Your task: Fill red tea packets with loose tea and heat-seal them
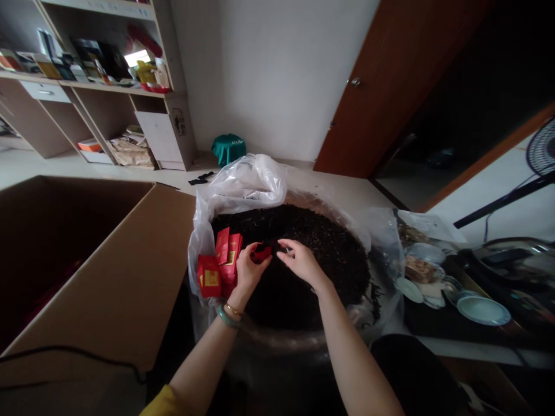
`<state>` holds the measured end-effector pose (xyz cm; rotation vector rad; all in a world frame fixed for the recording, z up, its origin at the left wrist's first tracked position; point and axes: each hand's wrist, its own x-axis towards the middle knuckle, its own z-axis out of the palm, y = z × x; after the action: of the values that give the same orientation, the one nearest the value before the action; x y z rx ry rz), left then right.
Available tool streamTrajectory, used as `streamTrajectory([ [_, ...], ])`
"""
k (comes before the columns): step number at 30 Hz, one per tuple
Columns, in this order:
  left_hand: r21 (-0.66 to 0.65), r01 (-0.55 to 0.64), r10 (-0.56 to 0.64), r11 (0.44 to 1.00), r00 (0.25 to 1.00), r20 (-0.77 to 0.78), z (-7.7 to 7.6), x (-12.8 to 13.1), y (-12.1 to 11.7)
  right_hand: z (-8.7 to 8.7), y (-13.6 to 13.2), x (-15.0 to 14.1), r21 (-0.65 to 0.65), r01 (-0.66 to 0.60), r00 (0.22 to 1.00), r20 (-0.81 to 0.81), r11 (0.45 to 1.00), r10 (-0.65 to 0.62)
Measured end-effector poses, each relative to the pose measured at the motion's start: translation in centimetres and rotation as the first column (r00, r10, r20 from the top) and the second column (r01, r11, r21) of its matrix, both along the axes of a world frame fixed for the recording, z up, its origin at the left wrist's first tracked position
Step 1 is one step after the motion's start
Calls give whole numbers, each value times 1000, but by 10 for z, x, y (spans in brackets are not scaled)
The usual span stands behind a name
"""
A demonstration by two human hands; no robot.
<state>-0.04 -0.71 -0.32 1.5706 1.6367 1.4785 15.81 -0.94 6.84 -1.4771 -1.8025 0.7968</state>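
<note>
My left hand (251, 270) is closed around a small red packet (262, 253), held over a wide bag-lined container of dark dried tea leaves (312, 242). A dark clump of leaves shows at the packet's mouth. Close on the right, my right hand (301, 263) has its fingers curled toward the thumb at the packet's edge; dark leaves appear at the fingertips, partly blurred. Several more red packets (210, 277) with gold labels lie on the left side of the leaves. Clear plastic lining (251, 179) is bunched over the far rim.
A large open cardboard box (143, 271) stands at left. At right, a dark tray (416, 320) bears dishes and a pale bowl (483, 309). A green-covered bin (229, 149) stands by the wall, near a shelved desk (160, 136). A fan (541, 147) is at far right.
</note>
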Motion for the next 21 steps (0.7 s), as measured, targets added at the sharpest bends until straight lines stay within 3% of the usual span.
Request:
streamTrajectory([
  [3, -32, -14, 15, 999, 1000, 8, 2, 1, 0, -15, -4, 2, -49, 16, 982, 190, 999, -6],
  [7, -26, -21, 20, 999, 1000, -10, 5, 2, -1, -34, -12, -8, -214, -83, 877, 449, 973, 173],
  [10, -30, -25, 24, 999, 999, -24, 6, 1, -2, -48, -14, -20, -292, -93, 809, 536, 952, 243],
  [13, -28, 4, -4, 1000, 1000, 2, 5, 2, -1, -58, -10, -26, -283, -82, 829, 513, 956, 223],
  [16, 17, 23, -23, 1000, 1000, 1, 2, 3, 0, -54, -8, -23, -18, 12, 941, 338, 1000, -5],
  [18, 52, 34, -33, 998, 999, -28, -1, 3, 0, -43, -11, -19, 249, 105, 980, 137, 963, -142],
  [20, 82, 55, -50, 995, 997, -65, -3, 3, 0, -27, -16, -19, 443, 69, 994, 43, 894, -98],
  [21, 97, 70, -62, 993, 995, -83, -3, 2, -1, -20, -19, -20, 492, -9, 996, 81, 871, -36],
])
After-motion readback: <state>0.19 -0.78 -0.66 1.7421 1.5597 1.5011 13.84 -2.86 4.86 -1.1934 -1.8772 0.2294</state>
